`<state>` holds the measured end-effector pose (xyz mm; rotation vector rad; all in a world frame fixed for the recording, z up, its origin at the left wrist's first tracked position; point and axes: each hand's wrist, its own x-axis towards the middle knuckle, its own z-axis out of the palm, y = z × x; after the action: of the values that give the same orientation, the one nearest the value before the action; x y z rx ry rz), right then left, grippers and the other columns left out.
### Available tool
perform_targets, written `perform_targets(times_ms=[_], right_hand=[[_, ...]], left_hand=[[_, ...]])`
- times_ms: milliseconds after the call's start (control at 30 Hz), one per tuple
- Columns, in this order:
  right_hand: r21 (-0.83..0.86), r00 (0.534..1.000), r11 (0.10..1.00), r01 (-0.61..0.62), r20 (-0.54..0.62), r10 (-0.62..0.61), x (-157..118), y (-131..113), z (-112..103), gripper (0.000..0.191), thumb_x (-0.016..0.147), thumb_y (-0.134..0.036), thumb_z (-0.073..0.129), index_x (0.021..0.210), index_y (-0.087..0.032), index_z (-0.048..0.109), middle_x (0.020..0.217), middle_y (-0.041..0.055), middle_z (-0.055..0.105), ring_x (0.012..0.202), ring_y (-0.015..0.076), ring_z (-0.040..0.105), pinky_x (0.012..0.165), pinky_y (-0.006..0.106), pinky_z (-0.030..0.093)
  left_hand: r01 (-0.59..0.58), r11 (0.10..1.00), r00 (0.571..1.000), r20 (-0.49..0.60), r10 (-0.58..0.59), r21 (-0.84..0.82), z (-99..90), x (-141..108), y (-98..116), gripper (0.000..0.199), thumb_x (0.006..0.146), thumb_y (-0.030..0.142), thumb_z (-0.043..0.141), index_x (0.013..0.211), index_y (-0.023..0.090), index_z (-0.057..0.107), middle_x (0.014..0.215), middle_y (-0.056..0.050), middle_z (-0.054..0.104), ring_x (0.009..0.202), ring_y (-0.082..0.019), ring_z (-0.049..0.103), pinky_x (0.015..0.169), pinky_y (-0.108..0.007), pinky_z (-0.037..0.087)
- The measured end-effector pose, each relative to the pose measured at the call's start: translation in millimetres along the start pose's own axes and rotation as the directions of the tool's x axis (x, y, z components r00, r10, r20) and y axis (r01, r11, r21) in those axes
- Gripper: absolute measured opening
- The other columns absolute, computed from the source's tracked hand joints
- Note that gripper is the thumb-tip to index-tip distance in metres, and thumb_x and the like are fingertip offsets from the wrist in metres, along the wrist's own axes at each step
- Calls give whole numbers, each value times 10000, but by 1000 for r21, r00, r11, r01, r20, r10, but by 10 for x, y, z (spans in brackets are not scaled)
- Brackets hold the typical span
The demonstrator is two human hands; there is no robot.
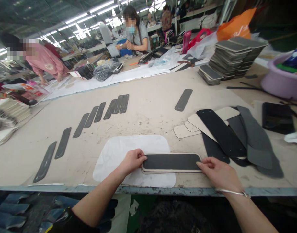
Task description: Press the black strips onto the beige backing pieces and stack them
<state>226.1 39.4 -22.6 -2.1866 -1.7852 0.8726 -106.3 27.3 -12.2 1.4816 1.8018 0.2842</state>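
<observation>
Pinches a long, dark-grey rectangular panel with rounded corners and a cream border [171, 161] at both ends, with more cream edges showing beneath. Grips one end between thumb and curled fingers of the left hand [133, 160], and the opposite end with the right hand [217, 171], thumb on top. Lies partly over a white paper sheet with rounded corners [111, 153], below the left fingers, on a beige-covered table [148, 121]. Beyond and right of the right fingers, overlaps in a loose pile of black, grey and cream rounded pieces [221, 132]. Farther past them, rises in a tall stack of dark-grey panels [229, 56], left of a round purple plastic basin [279, 79]. Beyond and left of the left fingers, slants in a row of narrow, glossy dark-grey strips [63, 142].
</observation>
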Motion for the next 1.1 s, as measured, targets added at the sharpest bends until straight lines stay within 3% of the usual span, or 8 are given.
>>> perform_targets(times_ms=[267,433,533,600,667,800,933,1100], right_hand=[[9,1000,1000,8,0,-8,27,40,44,295,686,-526,529,740,-256,634,716,-12,677,675,183,626,604,288,428],[14,1000,1000,0,-9,0,32,62,63,304,678,-542,540,743,-259,630,707,-24,670,670,175,621,617,289,430],[11,1000,1000,-6,4,6,35,72,68,307,670,-549,549,737,-259,626,695,-23,667,672,181,620,614,293,429],[13,1000,1000,-1,11,0,39,77,72,313,671,-553,546,739,-258,626,705,-20,670,672,185,621,609,296,428],[11,1000,1000,6,12,-6,44,81,75,321,672,-559,543,745,-258,628,710,-19,671,668,187,621,600,299,426],[5,1000,1000,-2,1,2,43,60,57,317,669,-556,546,736,-257,626,692,-24,668,663,178,620,600,290,425],[23,1000,1000,7,5,-7,9,-2,17,271,686,-510,542,728,-255,622,685,-31,668,670,159,620,620,269,429],[53,999,998,39,-31,-38,-14,-32,14,226,701,-448,537,719,-239,620,661,-24,663,658,147,618,601,247,420]], left_hand=[[6,999,1000,-6,-6,-42,17,-7,-18,136,731,324,562,737,195,518,523,36,570,526,-135,576,527,-220,400],[-73,978,997,-38,67,-196,33,-54,-141,181,752,274,536,904,197,474,628,42,576,546,-117,582,541,-218,437],[-156,969,982,-139,130,-194,45,-151,-223,218,766,266,536,962,179,490,727,11,572,591,-106,576,554,-213,456],[-262,962,946,-217,239,-80,68,-237,-277,239,782,279,549,995,171,544,826,-31,576,643,-107,572,579,-216,468],[-398,917,885,-247,395,39,105,-317,-331,236,811,267,539,1023,182,597,956,-74,572,749,-122,583,650,-233,487],[-610,768,745,-190,640,196,173,-402,-412,236,847,189,499,1038,208,638,1069,-98,582,955,-165,567,833,-297,481],[-654,704,692,-156,705,277,176,-399,-420,257,849,153,492,1060,207,628,1040,-99,617,936,-170,576,836,-316,494],[-691,651,627,-188,756,314,167,-360,-423,234,843,132,496,1023,198,630,1010,-87,620,914,-155,593,808,-287,516]])
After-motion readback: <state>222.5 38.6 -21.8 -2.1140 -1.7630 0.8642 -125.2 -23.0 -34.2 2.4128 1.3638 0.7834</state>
